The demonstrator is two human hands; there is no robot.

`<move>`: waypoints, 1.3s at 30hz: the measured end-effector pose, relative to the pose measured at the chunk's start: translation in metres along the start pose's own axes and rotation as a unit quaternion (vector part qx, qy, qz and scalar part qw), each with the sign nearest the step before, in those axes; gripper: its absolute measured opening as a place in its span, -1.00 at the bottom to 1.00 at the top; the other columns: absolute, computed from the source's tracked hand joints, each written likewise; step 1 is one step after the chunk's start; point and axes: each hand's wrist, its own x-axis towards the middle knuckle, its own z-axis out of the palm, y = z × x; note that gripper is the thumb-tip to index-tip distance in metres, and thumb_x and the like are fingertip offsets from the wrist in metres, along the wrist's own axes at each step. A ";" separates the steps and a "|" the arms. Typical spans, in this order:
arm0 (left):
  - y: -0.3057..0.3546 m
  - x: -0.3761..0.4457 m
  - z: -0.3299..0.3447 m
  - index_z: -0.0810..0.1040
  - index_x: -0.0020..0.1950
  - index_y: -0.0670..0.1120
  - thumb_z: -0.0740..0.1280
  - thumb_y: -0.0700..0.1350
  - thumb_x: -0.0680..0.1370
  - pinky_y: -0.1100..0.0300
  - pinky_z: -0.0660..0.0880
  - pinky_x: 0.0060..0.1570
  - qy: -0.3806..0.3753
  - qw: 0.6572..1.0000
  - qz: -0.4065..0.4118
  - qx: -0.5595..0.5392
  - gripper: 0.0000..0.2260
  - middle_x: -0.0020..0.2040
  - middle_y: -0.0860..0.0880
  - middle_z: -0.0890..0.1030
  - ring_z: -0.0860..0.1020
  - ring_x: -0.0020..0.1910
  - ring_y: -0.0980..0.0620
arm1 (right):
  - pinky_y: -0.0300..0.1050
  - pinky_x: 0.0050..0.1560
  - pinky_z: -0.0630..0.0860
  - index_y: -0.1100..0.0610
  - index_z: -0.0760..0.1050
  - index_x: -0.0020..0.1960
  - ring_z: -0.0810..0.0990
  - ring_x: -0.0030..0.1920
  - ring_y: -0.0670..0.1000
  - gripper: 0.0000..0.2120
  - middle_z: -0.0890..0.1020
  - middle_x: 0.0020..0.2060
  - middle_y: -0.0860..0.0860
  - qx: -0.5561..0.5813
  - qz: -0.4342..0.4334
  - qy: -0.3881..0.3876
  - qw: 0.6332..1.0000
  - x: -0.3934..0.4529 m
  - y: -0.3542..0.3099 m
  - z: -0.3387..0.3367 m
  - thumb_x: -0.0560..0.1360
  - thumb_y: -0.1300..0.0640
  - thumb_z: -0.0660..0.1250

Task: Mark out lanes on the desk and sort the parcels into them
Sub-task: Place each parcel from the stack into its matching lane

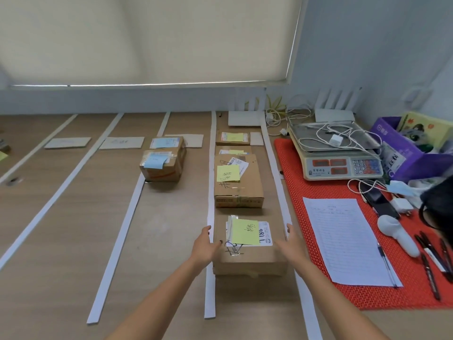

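White strips (212, 168) mark several lanes on the wooden desk (61, 253). In the rightmost lane the nearest brown parcel (250, 262) carries a yellow note (245, 231). My left hand (204, 246) presses its left side, thumb resting on the top. Against its right side my right hand (291, 244) lies with the fingers straight. Beyond it in the same lane stand a larger yellow-noted parcel (239, 190) and two smaller ones (232, 138). Two parcels with blue notes (161, 168) sit in the lane to the left.
Cardboard lane labels (67, 143) lie at the far ends of the left lanes. To the right, a red mat (306, 182) holds a scale (338, 155) with cables, a paper form (343, 236), pens (431, 273) and a purple box (404, 153).
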 end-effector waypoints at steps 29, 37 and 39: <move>-0.028 0.017 -0.375 0.35 0.38 -0.07 0.27 -0.26 0.52 0.14 0.45 0.16 0.025 0.980 0.186 -0.067 -0.57 0.29 -0.09 0.47 0.44 0.24 -0.03 | -0.19 0.04 0.43 0.10 0.23 0.45 0.48 0.10 -0.02 -0.43 0.46 0.26 0.07 0.052 -0.200 -0.066 0.976 -0.117 -0.321 0.288 0.47 0.25 0.29; -0.068 0.019 -0.453 0.32 0.42 -0.05 0.28 -0.26 0.52 0.07 0.41 0.25 0.061 0.980 0.180 -0.061 -0.53 0.33 -0.09 0.44 0.39 0.33 -0.08 | -0.28 -0.02 0.44 0.12 0.25 0.44 0.49 0.04 -0.07 -0.44 0.45 0.26 0.09 0.059 -0.194 -0.097 0.974 -0.144 -0.362 0.357 0.48 0.26 0.31; -0.075 0.018 -0.463 0.30 0.42 -0.04 0.28 -0.25 0.53 0.09 0.40 0.24 0.063 0.980 0.175 -0.066 -0.53 0.34 -0.08 0.43 0.38 0.34 -0.08 | -0.28 -0.01 0.42 0.11 0.24 0.44 0.47 0.04 -0.09 -0.43 0.43 0.29 0.08 0.047 -0.201 -0.104 0.973 -0.146 -0.367 0.370 0.48 0.24 0.32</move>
